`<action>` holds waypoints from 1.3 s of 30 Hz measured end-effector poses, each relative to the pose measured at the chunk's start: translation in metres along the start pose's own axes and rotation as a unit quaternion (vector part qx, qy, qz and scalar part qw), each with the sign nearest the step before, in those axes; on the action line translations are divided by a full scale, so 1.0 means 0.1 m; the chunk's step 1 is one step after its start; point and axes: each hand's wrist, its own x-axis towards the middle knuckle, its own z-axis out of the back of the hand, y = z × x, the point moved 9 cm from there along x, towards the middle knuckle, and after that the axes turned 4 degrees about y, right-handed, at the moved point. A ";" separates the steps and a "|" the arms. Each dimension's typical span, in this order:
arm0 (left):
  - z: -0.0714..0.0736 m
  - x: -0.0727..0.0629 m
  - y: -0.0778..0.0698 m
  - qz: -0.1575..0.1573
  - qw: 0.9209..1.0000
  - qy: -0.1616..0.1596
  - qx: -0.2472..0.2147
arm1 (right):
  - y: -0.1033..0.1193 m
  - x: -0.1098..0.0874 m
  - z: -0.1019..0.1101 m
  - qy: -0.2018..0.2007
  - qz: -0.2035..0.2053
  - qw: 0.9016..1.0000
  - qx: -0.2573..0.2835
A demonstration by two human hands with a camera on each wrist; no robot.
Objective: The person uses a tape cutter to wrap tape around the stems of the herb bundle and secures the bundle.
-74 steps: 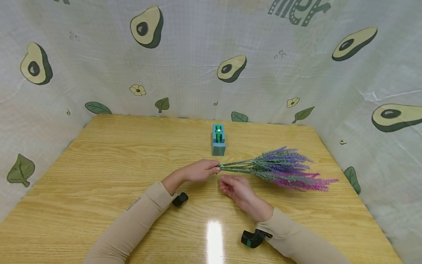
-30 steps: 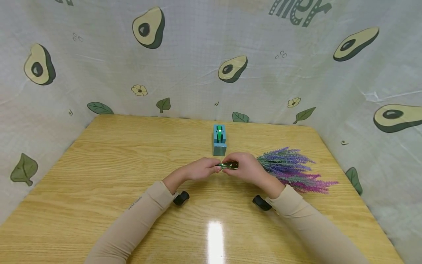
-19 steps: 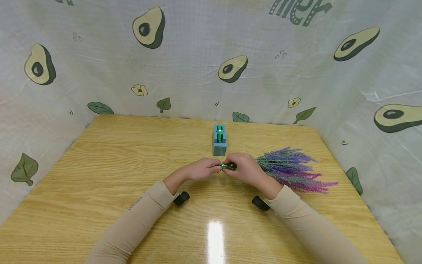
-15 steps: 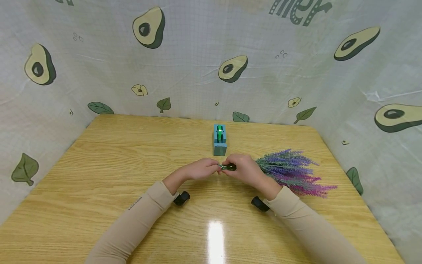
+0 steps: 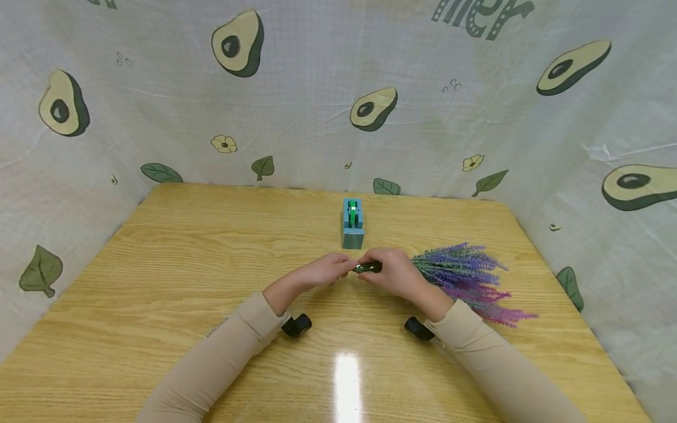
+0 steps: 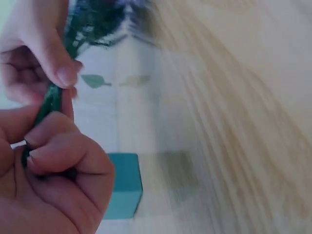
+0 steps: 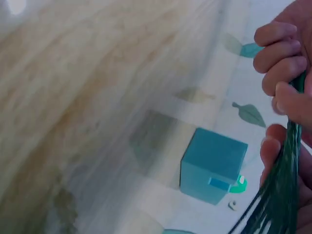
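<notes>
A bunch of purple and pink lavender stems (image 5: pixel 457 267) lies to the right of centre in the head view, its flower heads pointing right. My left hand (image 5: pixel 319 271) pinches the cut ends of the bundle. My right hand (image 5: pixel 399 273) grips the stems just beside it, thumb and fingertips close to the left hand. Between the hands a short dark green, shiny length of the bundle shows. In the right wrist view the green stems (image 7: pixel 287 180) fan out below the left hand (image 7: pixel 280 53). Part of the bundle is hidden inside the right hand.
Just beyond the hands, a blue tape dispenser (image 5: pixel 352 238) with a green roll stands on the wooden table (image 5: pixel 222 235). A pale cloth (image 5: pixel 296 88) printed with avocados and leaves hangs behind and along both sides.
The right hand, apart from the bundle 2.5 seconds ago, has come up and grips the stems. Lately the flower heads have swung slightly towards the near side, and the left hand has turned a little.
</notes>
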 end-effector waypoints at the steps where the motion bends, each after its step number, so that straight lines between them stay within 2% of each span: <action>1: 0.00 0.00 -0.01 0.000 1.000 -0.007 -0.012 | -0.02 0.00 0.00 0.009 -0.012 1.000 0.003; 5: 0.02 -0.02 -0.03 -0.004 0.998 -0.029 -0.047 | -0.11 -0.02 0.02 0.040 -0.056 0.998 -0.005; 7: 0.01 -0.03 -0.03 -0.008 0.998 -0.031 -0.060 | -0.13 -0.03 0.03 0.052 -0.062 0.996 -0.025; 12: -0.01 -0.02 0.03 -0.006 0.995 -0.022 -0.094 | -0.11 -0.04 0.03 0.054 -0.034 0.997 -0.047; 19: -0.06 0.04 0.15 0.026 0.987 -0.001 -0.159 | -0.09 -0.08 -0.01 0.062 -0.020 0.997 -0.034; 28: -0.08 0.03 0.18 0.023 0.988 -0.011 -0.155 | -0.09 -0.09 -0.01 0.061 -0.016 0.997 -0.045; 34: -0.03 0.02 0.20 0.019 0.984 -0.012 -0.175 | -0.10 -0.09 -0.02 0.068 -0.017 0.997 -0.041; 39: 0.09 -0.01 0.25 0.026 0.980 -0.048 -0.194 | -0.09 -0.08 -0.03 0.076 -0.005 0.995 -0.062</action>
